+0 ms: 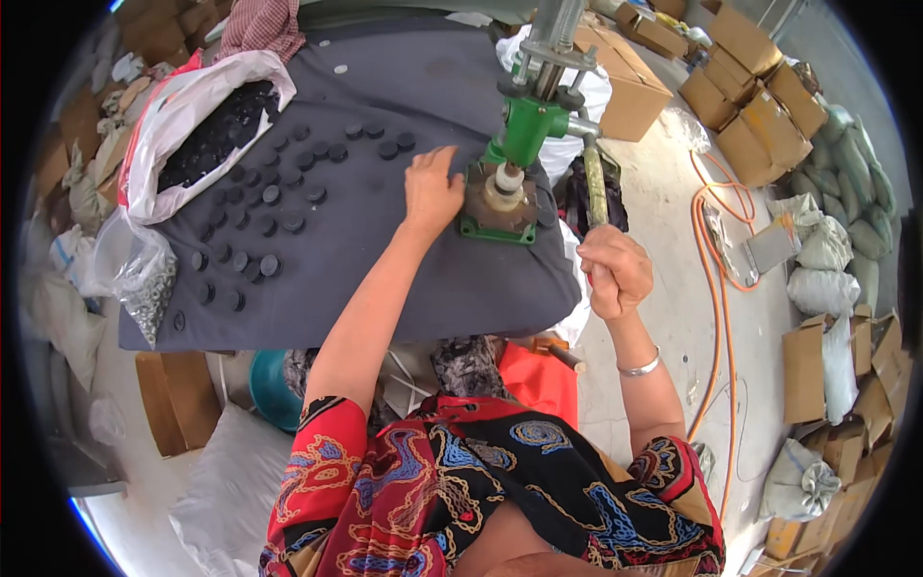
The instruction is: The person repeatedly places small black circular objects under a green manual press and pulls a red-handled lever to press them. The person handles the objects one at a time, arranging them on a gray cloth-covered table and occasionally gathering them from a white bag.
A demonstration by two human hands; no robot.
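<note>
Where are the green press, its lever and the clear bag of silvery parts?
Green press (527,133), head view: main body.
Lever (595,185), head view: middle of shaft.
Clear bag (147,288), head view: filled part.

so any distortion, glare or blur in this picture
Head view: strong fisheye bend, black corners, stacked boxes look tilted; head view: blue-white glare, lower-left rim; head view: left hand, right hand and green press fairly sharp; head view: bagged dark pieces merge together.

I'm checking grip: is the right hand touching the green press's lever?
Touching: the head view shows the right hand curled around the lever at its lower end.
</note>
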